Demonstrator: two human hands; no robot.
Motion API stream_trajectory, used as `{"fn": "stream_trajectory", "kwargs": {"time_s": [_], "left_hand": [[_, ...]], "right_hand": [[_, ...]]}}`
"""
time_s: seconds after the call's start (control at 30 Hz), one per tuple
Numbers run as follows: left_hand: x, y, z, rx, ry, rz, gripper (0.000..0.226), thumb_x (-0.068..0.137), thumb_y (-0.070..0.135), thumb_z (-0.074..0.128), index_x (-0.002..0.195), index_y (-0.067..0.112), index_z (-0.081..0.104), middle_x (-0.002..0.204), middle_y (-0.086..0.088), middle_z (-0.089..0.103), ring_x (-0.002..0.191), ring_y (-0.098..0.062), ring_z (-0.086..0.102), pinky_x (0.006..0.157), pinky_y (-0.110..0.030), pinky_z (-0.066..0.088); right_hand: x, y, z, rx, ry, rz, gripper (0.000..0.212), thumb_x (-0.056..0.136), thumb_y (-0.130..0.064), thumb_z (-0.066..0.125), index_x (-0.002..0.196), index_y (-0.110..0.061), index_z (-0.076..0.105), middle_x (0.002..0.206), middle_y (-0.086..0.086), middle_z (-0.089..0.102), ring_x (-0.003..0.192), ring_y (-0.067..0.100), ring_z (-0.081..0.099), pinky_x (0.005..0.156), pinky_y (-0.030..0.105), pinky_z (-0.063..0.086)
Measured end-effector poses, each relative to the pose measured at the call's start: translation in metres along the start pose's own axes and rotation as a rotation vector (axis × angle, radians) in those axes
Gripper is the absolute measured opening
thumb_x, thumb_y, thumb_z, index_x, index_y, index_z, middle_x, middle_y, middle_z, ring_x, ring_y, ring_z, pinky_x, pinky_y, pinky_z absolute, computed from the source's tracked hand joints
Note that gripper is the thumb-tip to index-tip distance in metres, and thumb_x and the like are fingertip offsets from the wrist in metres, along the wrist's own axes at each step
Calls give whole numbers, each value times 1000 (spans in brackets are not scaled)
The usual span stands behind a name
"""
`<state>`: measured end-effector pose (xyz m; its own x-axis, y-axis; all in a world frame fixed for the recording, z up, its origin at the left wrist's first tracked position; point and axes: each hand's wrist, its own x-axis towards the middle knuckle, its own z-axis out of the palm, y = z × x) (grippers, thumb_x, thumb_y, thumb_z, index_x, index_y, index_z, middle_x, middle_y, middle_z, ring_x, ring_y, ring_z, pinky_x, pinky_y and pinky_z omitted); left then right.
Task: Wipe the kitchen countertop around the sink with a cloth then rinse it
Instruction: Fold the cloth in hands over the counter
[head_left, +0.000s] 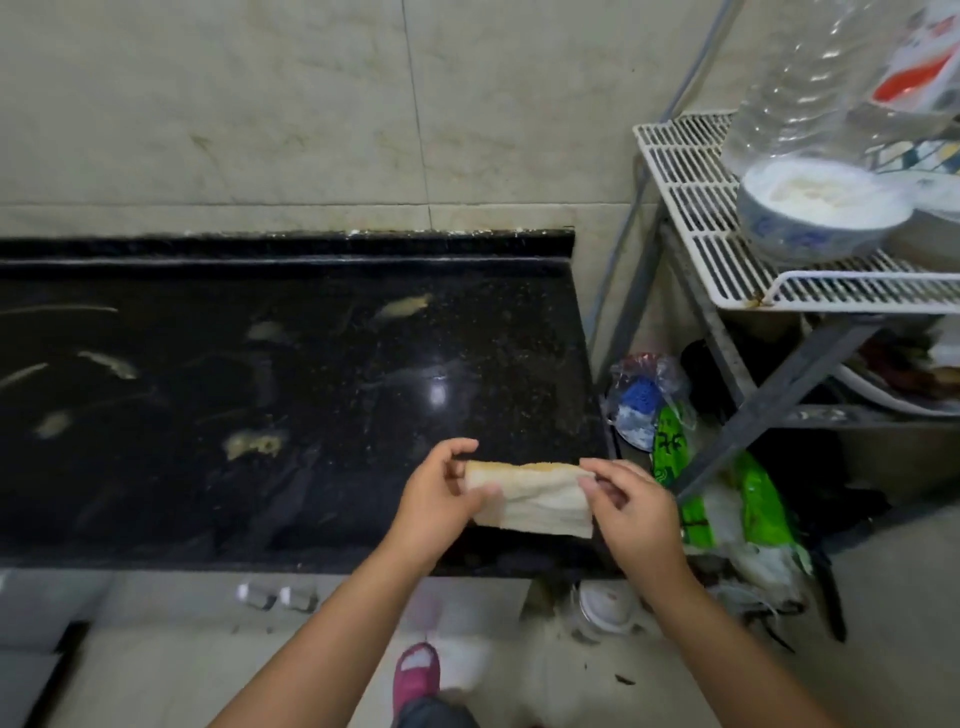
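Right over the front right corner of the black countertop (322, 395), the head view shows both hands holding a pale folded cloth (530, 499) stretched between them. The left hand (441, 499) pinches the cloth's left end, thumb in front and fingers curled behind it. The right hand (634, 509) pinches the right end between its thumb and fingertips. The cloth hangs in the air above the counter's front edge, its top fold darker and yellowish. Pale smears lie scattered across the dark stone, and a lamp's reflection glints near its right side. Beside the counter stands a white wire rack (691, 208) with a blue-and-white bowl (810, 218) on its shelf. Green and clear bags (737, 499) lie heaped on the floor under the rack. A pink slipper (415, 670) shows below, between the forearms.
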<state>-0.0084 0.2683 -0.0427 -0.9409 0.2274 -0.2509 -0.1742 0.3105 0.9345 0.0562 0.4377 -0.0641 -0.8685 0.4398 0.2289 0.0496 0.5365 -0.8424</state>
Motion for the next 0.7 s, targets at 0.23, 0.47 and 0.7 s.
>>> {"fn": "stream_trajectory", "kwargs": {"time_s": [0.23,0.47,0.7], "left_hand": [[-40,7,-14,406,135,219,21,81,2,65,100,11,68,84,13,47,79,-6,52,71,-1,38],[-54,4,-30,502,-58,228,31,85,7,58,73,34,50,83,17,50,79,-2,50,66,-14,41],[29,-11,-1,552,182,-97,50,92,20,52,137,12,33,129,-9,49,122,-24,43,99,-32,39]], "right_hand": [[-9,-17,-18,-121,-90,-344,21,78,-17,57,75,-1,70,78,-5,49,73,-4,43,71,-3,33],[-20,-27,-27,30,-362,-177,8,79,-31,51,72,-34,53,67,-15,56,74,-7,55,62,2,39],[37,3,21,-414,-422,112,42,92,-18,50,133,-7,45,131,12,49,115,22,52,97,24,37]]}}
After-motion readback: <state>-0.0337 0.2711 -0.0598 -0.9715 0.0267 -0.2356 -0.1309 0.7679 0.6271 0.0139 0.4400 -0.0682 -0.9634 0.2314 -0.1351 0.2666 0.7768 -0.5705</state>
